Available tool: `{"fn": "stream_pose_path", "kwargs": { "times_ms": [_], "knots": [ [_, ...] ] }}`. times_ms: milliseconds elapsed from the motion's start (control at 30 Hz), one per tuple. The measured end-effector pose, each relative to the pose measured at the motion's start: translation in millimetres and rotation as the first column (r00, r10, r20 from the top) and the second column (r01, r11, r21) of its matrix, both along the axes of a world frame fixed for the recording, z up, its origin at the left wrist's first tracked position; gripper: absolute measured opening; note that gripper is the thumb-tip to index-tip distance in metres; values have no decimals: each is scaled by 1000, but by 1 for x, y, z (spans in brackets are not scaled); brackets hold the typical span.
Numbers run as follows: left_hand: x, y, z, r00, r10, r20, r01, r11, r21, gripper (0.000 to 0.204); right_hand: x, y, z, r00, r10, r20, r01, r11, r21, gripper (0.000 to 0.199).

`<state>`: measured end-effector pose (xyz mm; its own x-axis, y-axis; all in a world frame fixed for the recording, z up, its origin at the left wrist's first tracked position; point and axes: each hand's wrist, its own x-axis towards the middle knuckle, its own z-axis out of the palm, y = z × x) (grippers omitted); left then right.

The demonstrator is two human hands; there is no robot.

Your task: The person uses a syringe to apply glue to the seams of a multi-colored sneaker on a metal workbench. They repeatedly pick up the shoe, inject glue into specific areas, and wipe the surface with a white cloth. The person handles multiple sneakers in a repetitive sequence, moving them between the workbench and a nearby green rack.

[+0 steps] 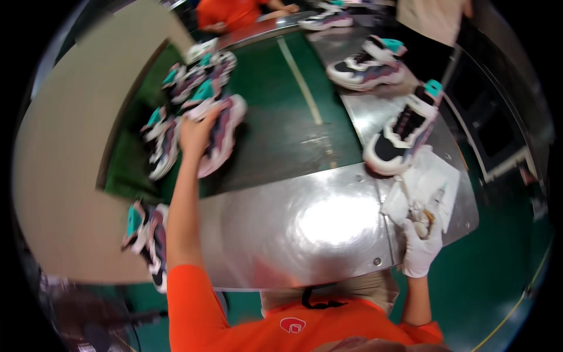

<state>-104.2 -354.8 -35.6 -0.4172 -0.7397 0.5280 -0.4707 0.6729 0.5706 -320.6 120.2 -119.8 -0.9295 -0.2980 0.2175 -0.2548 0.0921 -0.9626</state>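
My bare left hand reaches far across the green belt and is closed on a sneaker in white, purple and pink. That sneaker lies tilted, its pale sole edge to the right, and motion smears it a little. At the right, my right hand, in a white glove, is low over the metal table end. Its fingers are closed at the edge of a crumpled white cloth or paper, beside a small yellowish-white lump; what they hold is unclear. A slim clear object lies on the white sheet.
Just beyond the sheet stands a sneaker, with another sneaker farther back. Several matching shoes crowd the belt's left side. One sneaker rests by the near left corner of the metal plate. Another person in orange works at the far end.
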Motion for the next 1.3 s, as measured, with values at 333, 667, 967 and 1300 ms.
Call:
{"fn": "stream_pose_path", "kwargs": {
  "times_ms": [333,667,967,1300],
  "knots": [
    [-136,7,-17,968,-76,238,192,834,-518,65,-7,5,9,962,186,-201,-135,961,242,47],
    [-378,-26,-46,704,-700,121,652,705,279,80,-7,8,16,957,291,7,-284,927,243,35],
    [-351,44,-35,799,-566,203,522,821,234,70,-2,10,9,963,214,-166,-171,955,241,36],
    [-239,181,2,828,-273,490,223,962,160,84,5,-9,17,950,124,-288,-73,981,182,40]
  ]
}}
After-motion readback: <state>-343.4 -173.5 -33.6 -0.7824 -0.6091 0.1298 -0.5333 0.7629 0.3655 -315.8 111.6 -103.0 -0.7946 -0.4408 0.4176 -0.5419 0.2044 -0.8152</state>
